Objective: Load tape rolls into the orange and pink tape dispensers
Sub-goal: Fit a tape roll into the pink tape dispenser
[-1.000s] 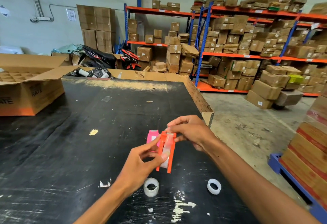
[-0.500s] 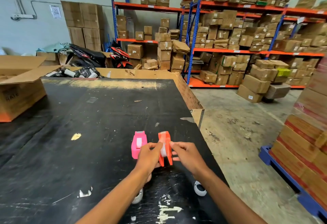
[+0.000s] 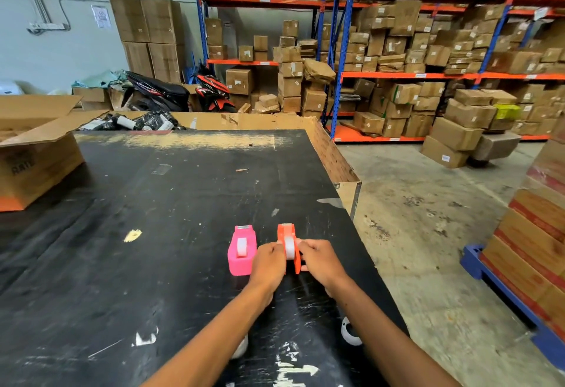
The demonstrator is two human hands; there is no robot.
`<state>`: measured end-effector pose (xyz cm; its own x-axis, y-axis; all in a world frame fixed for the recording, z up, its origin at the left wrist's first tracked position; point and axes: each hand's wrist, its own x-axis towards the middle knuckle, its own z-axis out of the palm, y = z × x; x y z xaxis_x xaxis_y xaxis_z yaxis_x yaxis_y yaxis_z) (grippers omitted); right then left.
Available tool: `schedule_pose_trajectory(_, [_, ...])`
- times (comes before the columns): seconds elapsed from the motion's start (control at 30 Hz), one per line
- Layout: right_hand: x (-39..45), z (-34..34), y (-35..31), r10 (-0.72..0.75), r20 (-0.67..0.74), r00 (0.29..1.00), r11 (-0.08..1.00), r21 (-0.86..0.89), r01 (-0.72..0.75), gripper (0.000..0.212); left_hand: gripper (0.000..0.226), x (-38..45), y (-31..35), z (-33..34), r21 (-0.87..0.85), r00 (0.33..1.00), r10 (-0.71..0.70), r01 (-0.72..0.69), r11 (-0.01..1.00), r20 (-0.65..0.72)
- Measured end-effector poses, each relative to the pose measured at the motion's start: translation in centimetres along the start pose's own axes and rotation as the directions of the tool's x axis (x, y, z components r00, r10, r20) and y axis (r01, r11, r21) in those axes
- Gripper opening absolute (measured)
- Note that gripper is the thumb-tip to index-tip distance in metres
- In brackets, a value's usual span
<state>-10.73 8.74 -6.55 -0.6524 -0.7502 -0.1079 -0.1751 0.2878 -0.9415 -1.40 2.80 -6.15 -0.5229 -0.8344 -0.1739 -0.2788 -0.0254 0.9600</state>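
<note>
The orange tape dispenser [image 3: 287,233] stands on the black table [image 3: 153,233] with a clear tape roll [image 3: 289,248] seated in it. My left hand [image 3: 269,262] grips its left side and my right hand [image 3: 318,259] grips its right side, fingertips on the roll. Just to the left stands the pink tape dispenser [image 3: 241,252], also with a roll [image 3: 242,246] in it, untouched. Two white empty cores lie nearer me: one [image 3: 348,331] beside my right forearm, another [image 3: 240,348] mostly hidden under my left forearm.
An open cardboard box [image 3: 33,154] sits at the table's far left. The table's right edge [image 3: 360,233] drops to a concrete floor. Stacked cartons on a blue pallet [image 3: 504,288] stand at the right; shelving with boxes and a motorbike fill the background.
The orange dispenser was held up above the table in both hands; it has gone down onto the table beside the pink one. Both hands stay on it.
</note>
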Motion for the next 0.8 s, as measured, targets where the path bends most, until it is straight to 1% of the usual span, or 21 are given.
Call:
schedule_pose_trajectory(0.13, [-0.9,-0.7,-1.0,0.016,0.015,1.0,1.0,0.017,-0.016,0.029,0.037,-0.8,0.3,-0.5,0.022,0.999,0.015,-0.016,1.0,0.049])
schedule_pose_trajectory(0.2, [-1.7,-1.2,-1.5,-0.021,-0.028,0.999,1.0,-0.001,0.021,0.027,0.035,-1.7,0.7,-0.8,0.032,0.998,0.029,-0.031,0.999,0.056])
schedule_pose_trajectory(0.3, [-2.4,-1.4,-2.5,-0.116,-0.126,0.985,0.993,-0.052,0.11,0.025,0.026,-3.1,1.8,-2.0,0.04,0.997,0.07,-0.071,0.997,0.034])
schedule_pose_trajectory(0.37, [-2.7,-1.0,-3.3,-0.182,-0.164,0.969,0.982,-0.085,0.17,0.023,0.022,-3.5,2.4,-3.4,0.051,0.991,0.136,-0.136,0.989,0.004])
schedule_pose_trajectory(0.43, [-2.6,-0.1,-4.3,-0.246,-0.188,0.951,0.968,-0.101,0.231,0.021,0.024,-3.7,2.7,-5.2,0.11,0.975,0.216,-0.209,0.972,-0.057])
schedule_pose_trajectory(0.47, [-2.6,0.4,-4.7,-0.269,-0.177,0.947,0.962,-0.098,0.255,0.02,0.026,-3.6,2.7,-6.1,0.155,0.965,0.248,-0.233,0.96,-0.085])
schedule_pose_trajectory(0.53, [-2.2,2.1,-5.5,-0.302,-0.093,0.949,0.949,-0.121,0.29,0.017,0.035,-3.3,2.3,-8.2,0.253,0.953,0.28,-0.245,0.936,-0.113])
schedule_pose_trajectory(0.57, [-1.9,2.9,-5.7,-0.305,-0.036,0.952,0.943,-0.152,0.296,0.018,0.044,-2.8,1.9,-9.0,0.318,0.956,0.278,-0.236,0.918,-0.096])
schedule_pose_trajectory(0.63, [-0.9,4.5,-6.0,-0.302,0.082,0.95,0.905,-0.287,0.313,0.02,0.07,-1.9,0.8,-10.5,0.467,0.973,0.229,-0.206,0.86,0.008])
schedule_pose_trajectory(0.67, [-0.5,5.1,-6.2,-0.293,0.149,0.944,0.863,-0.383,0.328,0.018,0.082,-1.5,0.4,-10.9,0.527,0.978,0.197,-0.203,0.826,0.067])
schedule_pose_trajectory(0.7, [-0.1,5.7,-6.4,-0.261,0.219,0.94,0.81,-0.479,0.337,0.014,0.088,-1.0,-0.1,-11.4,0.56,0.974,0.19,-0.227,0.797,0.124])
schedule_pose_trajectory(0.73, [0.3,6.2,-6.6,-0.217,0.272,0.937,0.754,-0.564,0.338,0.012,0.085,-0.4,-0.6,-11.7,0.565,0.961,0.214,-0.275,0.778,0.174])
schedule_pose_trajectory(0.8, [1.0,6.9,-6.8,-0.131,0.312,0.941,0.685,-0.657,0.314,0.02,0.06,0.6,-1.9,-11.9,0.556,0.936,0.277,-0.353,0.753,0.218])
